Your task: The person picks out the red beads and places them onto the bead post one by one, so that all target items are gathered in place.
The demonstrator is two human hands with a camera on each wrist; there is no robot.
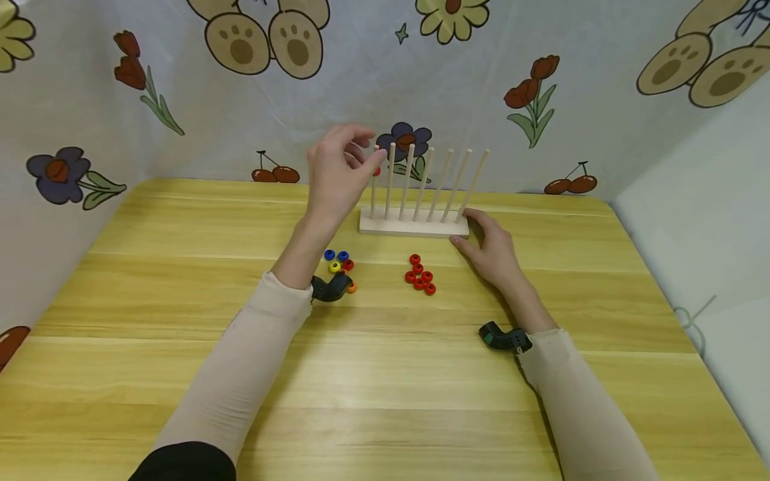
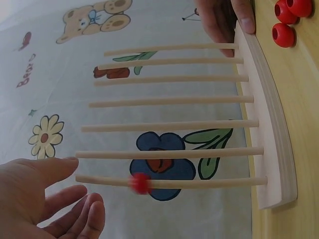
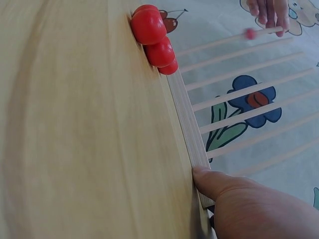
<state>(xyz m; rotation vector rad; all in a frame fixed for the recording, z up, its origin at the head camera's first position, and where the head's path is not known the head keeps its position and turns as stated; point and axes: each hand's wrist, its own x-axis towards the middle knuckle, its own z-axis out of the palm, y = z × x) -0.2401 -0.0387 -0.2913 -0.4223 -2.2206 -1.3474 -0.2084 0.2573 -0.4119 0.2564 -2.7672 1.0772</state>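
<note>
A wooden peg rack (image 1: 415, 230) stands near the table's back edge, with a row of several upright pegs. Around the leftmost peg is a red bead (image 2: 140, 183), blurred and part-way down from the tip. My left hand (image 1: 339, 167) is at the top of that peg, thumb and fingers apart, holding nothing; in the left wrist view the bead is clear of the fingertips. My right hand (image 1: 496, 250) grips the right end of the rack's base, its thumb (image 3: 212, 181) on the front side and the fingers behind.
Several red beads (image 1: 419, 283) lie in front of the rack. To their left is a mixed group with blue beads (image 1: 343, 256), a yellow bead (image 1: 335, 267) and others, partly hidden by the left wrist camera (image 1: 331, 288). A patterned cloth (image 1: 361, 100) hangs behind the table.
</note>
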